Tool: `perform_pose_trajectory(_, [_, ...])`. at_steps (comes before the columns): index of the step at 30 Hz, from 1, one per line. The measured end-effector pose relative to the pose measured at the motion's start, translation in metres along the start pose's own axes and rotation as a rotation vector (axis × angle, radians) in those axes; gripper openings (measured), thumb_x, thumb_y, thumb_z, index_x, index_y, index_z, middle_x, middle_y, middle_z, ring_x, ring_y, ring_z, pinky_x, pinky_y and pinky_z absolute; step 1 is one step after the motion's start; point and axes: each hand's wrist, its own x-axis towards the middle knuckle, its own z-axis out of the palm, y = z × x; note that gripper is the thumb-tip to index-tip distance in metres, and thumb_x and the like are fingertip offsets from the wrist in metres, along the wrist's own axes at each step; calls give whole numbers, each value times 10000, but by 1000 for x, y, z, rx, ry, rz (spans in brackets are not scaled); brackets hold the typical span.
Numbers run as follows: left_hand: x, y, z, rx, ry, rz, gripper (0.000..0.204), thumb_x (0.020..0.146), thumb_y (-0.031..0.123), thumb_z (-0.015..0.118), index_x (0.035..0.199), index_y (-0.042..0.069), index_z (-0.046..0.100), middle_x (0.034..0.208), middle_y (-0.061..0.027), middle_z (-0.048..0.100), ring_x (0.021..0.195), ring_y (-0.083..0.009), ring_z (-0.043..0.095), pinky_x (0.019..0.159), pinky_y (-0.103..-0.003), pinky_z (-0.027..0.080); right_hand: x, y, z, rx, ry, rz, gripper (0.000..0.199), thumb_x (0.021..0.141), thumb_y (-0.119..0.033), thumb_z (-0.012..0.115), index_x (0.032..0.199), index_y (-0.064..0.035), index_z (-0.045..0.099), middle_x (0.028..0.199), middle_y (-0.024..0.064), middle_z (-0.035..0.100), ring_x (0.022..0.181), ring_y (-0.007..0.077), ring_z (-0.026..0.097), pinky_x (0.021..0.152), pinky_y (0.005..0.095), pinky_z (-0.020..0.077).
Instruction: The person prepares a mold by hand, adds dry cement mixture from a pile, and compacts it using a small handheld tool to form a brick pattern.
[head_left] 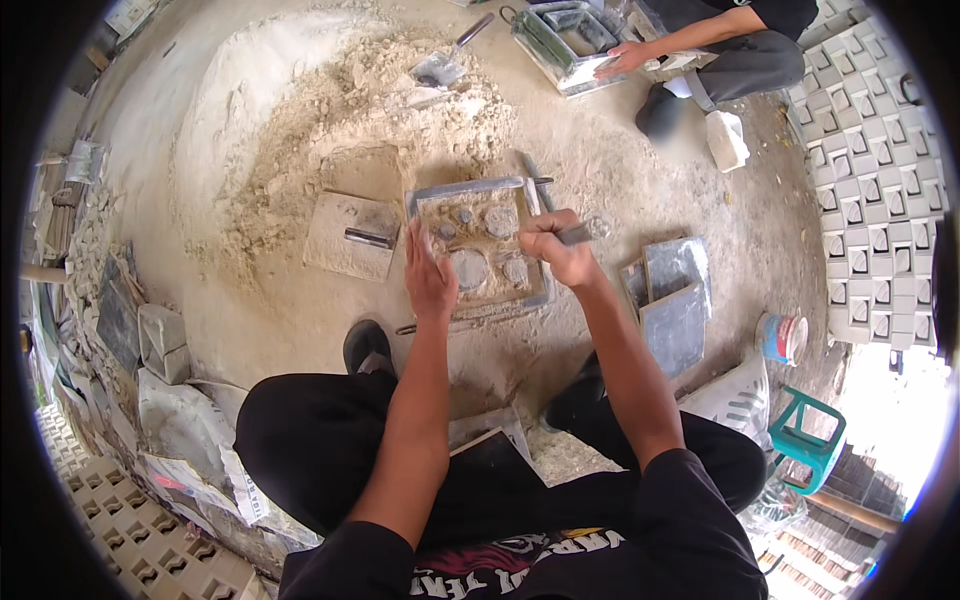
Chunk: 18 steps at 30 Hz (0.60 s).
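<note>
Your right grip (558, 246) curls round a grey tool (575, 235) at the right of the sandy frame (468, 186); your left grip (432, 277), flat, is at its left.

I'm working in a masonry-type workshop: sandy heap (290, 120) sprawling ahead, trowel (438, 70) lying on it, filled mould frame (470, 188) sitting before me, patterned blocks (875, 185) showing in numbers on both sides.

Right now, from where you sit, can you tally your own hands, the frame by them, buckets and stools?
Hands: 2 (left hand, right hand)
Frame: 1
Bucket: 1
Stool: 1
Total: 5
</note>
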Motion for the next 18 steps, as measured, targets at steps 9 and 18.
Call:
perform_pose_trajectory(9, [1, 4, 1, 11, -41, -27, 550, 876, 158, 372, 1402, 4, 330, 1453, -222, 339, 1354, -397, 303, 1114, -450, 268, -8, 28, -4, 52, 271, -13, 362, 909, -105, 543, 578, -71, 402, 565, -73, 368, 538, 28, 304, 467, 260, 251])
perform_pose_trajectory(18, [-2, 3, -1, 12, -49, -28, 571, 856, 118, 410, 1407, -4, 320, 1454, -226, 336, 1358, -396, 295, 1119, -441, 265, -11, 4, 30, -88, 837, 65, 448, 990, -285, 502, 617, -50, 422, 569, -67, 339, 568, 34, 296, 470, 264, 238])
